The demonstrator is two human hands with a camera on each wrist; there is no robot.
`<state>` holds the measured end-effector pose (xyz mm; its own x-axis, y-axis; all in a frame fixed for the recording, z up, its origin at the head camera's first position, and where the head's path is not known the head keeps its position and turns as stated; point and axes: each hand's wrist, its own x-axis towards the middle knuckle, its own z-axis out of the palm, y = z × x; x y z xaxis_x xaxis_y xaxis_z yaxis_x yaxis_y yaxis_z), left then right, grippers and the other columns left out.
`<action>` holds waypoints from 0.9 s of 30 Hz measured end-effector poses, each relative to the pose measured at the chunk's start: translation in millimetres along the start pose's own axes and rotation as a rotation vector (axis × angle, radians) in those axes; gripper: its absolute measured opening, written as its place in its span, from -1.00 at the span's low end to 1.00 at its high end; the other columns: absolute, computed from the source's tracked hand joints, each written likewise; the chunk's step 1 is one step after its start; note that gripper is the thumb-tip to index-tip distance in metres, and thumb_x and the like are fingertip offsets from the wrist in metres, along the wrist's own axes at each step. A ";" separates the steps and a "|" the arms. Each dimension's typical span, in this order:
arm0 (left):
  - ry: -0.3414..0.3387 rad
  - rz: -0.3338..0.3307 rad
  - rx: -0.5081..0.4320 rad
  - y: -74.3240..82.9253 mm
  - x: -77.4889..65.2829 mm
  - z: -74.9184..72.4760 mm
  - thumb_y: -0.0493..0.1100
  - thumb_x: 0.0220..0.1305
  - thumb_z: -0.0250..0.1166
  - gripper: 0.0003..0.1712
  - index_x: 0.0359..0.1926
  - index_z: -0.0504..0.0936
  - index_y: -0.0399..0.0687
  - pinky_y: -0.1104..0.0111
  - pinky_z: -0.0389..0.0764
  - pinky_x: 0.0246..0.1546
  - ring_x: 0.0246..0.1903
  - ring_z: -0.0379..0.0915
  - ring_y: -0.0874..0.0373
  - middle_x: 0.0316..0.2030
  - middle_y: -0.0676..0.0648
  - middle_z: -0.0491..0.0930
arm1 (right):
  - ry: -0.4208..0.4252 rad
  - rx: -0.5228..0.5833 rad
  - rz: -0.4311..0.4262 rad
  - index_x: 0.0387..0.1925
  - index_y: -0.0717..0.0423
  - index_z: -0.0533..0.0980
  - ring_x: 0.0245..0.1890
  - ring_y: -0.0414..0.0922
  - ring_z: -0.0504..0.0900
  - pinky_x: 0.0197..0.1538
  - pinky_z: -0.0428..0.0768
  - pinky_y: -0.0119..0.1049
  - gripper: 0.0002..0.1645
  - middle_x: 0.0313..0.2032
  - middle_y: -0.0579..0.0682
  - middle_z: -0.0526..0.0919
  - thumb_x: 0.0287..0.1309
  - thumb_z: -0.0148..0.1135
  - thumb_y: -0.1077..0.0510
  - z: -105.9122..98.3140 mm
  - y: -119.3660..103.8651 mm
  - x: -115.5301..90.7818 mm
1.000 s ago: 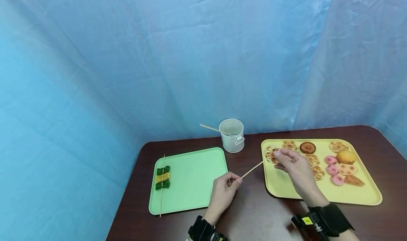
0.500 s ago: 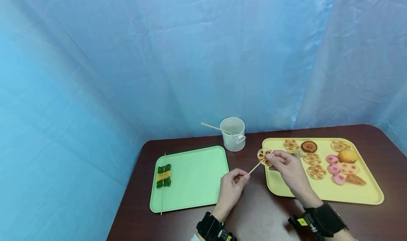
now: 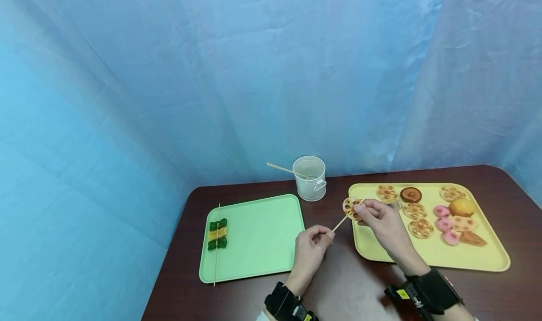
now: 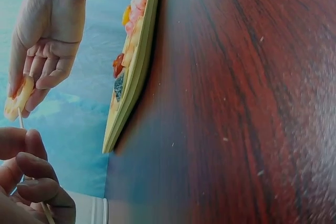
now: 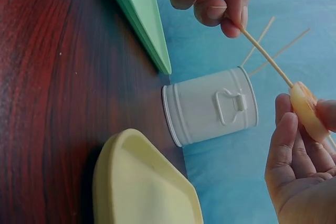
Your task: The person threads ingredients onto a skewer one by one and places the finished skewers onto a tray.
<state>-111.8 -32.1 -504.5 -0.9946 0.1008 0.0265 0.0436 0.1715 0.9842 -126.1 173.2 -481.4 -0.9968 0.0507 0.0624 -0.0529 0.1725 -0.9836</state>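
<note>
The left hand [image 3: 311, 252], nearest, is gripping a skewer [image 3: 340, 223] between thumb and fingers; the skewer points between one and two o'clock from it. At two o'clock from that hand, the right hand [image 3: 387, 222] pinches a holed slice [image 3: 350, 208], held up off the table [image 3: 338, 283] by the nine o'clock edge of the yellow tray [image 3: 377, 250]. The skewer meets the slice's rim; how deep it goes, I cannot tell. At about nine o'clock from the left hand sits the green tray [image 3: 262, 241], with a kebab [image 3: 218, 235] of green, yellow and green pieces towards its own nine o'clock side. On the yellow tray, pink rings [image 3: 443, 224] lie towards three o'clock, a bun [image 3: 462, 207] at two and a brown cap [image 3: 410, 195] at eleven. Farther off, at twelve from the left hand, a white bucket [image 3: 311, 188] holds thin sticks [image 3: 279, 167], leaning out towards ten. Behind hangs a blue curtain [image 3: 296, 76].
</note>
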 end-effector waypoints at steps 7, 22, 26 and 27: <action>0.008 0.013 -0.015 5.8 1.3 6.0 -0.21 0.32 0.36 -0.88 -0.38 0.75 -0.05 0.52 0.31 -0.64 -0.67 0.34 0.33 -0.57 -0.06 0.64 | -0.055 -0.081 -0.002 0.02 0.29 0.61 -0.21 -0.08 0.78 -0.11 0.72 -0.19 -0.54 -0.21 0.05 0.81 0.48 0.23 -0.08 8.4 -0.3 -2.7; -0.041 0.013 0.019 6.7 0.9 4.5 -0.21 0.36 0.31 -0.85 -0.31 0.70 -0.22 0.50 0.33 -0.62 -0.68 0.35 0.34 -0.54 0.01 0.66 | -0.050 -0.156 -0.045 0.07 0.25 0.62 -0.19 -0.17 0.76 -0.10 0.72 -0.17 -0.54 -0.13 0.08 0.77 0.51 0.19 -0.08 13.4 9.4 -5.6; -0.032 0.014 0.027 3.1 0.9 -1.4 -0.22 0.35 0.31 -0.85 -0.32 0.70 -0.23 0.49 0.32 -0.62 -0.69 0.35 0.31 -0.55 0.00 0.66 | 0.011 -0.356 -0.162 0.09 0.24 0.63 -0.18 -0.02 0.77 -0.15 0.68 -0.25 -0.58 -0.16 0.07 0.79 0.54 0.14 -0.02 -16.5 9.9 8.6; -0.032 0.013 0.031 2.0 0.7 -2.7 -0.22 0.36 0.31 -0.85 -0.32 0.69 -0.23 0.49 0.33 -0.62 -0.68 0.36 0.30 -0.55 0.00 0.65 | 0.020 -0.415 -0.184 0.08 0.24 0.64 -0.18 0.03 0.77 -0.15 0.69 -0.20 -0.61 -0.16 0.08 0.79 0.54 0.14 0.01 -26.1 10.0 13.3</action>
<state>-112.7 -34.3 -502.0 -0.9904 0.1341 0.0332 0.0599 0.2000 0.9780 -138.3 201.2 -486.0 -0.9716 0.0005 0.2366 -0.1958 0.5595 -0.8053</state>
